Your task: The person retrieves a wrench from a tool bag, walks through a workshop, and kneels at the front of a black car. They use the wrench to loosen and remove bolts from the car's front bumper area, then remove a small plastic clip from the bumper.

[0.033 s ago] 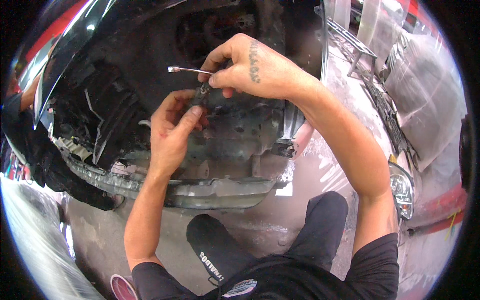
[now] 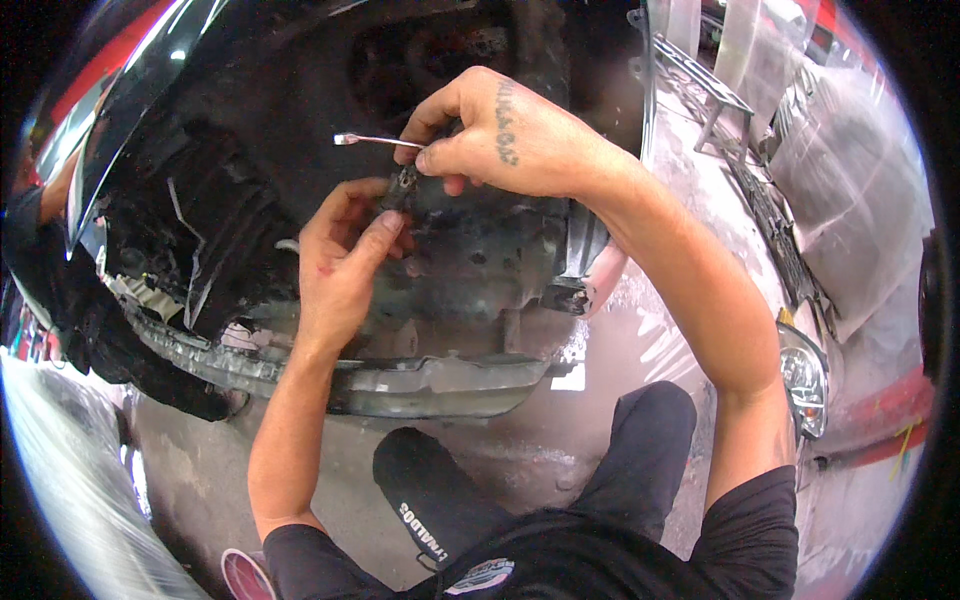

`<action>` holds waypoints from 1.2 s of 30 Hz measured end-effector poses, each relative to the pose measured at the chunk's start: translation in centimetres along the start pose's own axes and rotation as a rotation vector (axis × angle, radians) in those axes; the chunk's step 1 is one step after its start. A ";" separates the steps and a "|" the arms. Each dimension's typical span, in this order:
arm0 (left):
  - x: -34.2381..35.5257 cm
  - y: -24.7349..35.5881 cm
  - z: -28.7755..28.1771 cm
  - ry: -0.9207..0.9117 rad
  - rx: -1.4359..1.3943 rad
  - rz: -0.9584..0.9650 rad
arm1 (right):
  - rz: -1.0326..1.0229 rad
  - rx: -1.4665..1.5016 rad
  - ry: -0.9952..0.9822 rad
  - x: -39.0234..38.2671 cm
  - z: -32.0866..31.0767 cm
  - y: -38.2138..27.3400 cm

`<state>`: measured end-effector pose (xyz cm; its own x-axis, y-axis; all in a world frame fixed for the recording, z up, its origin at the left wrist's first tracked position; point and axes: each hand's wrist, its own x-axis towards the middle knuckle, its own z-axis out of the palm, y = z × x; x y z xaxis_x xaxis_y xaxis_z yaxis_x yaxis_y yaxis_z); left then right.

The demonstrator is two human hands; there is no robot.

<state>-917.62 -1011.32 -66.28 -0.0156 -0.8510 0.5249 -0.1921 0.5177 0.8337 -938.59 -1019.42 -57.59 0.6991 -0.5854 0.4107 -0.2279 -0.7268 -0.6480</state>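
Observation:
My left hand (image 2: 345, 245) is closed with thumb and fingers on a small dark part (image 2: 407, 180), which looks like a plastic or metal fitting; its lower end is hidden by the fingers. Just above it, my right hand (image 2: 485, 135) pinches a slim silver metal tool (image 2: 375, 139). Its wider, squared tip points left, and its other end disappears inside my fingers. The right fingertips are close to the top of the dark part; whether they touch it I cannot tell. Both hands are over the opened front of a dark vehicle (image 2: 480, 255).
A worn bumper beam (image 2: 440, 385) crosses in front of my knees. To the right lie a headlight (image 2: 802, 380) and a dark grille-like strip (image 2: 775, 215), beside plastic-wrapped pieces (image 2: 840, 190). Another person's dark sleeve (image 2: 110, 330) shows at the left. A round reddish container (image 2: 245, 575) stands lower left.
The silver tool's tip has turned very slightly. Both hands otherwise keep their places.

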 end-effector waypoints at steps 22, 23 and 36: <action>-0.2 0.3 -0.3 0.057 0.015 -0.001 | -0.022 -0.082 -0.067 0.2 -0.4 0.2; -0.1 0.3 -0.3 0.060 -0.001 -0.009 | -0.010 -0.058 -0.060 0.2 -0.4 0.2; 0.7 -0.5 0.0 0.005 0.022 0.003 | -0.087 -0.156 -0.033 0.3 -0.3 0.3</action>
<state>-917.49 -1012.17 -66.27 -0.0113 -0.8490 0.5282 -0.2140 0.5181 0.8281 -938.62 -1019.91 -57.50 0.7420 -0.5079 0.4376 -0.2668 -0.8225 -0.5024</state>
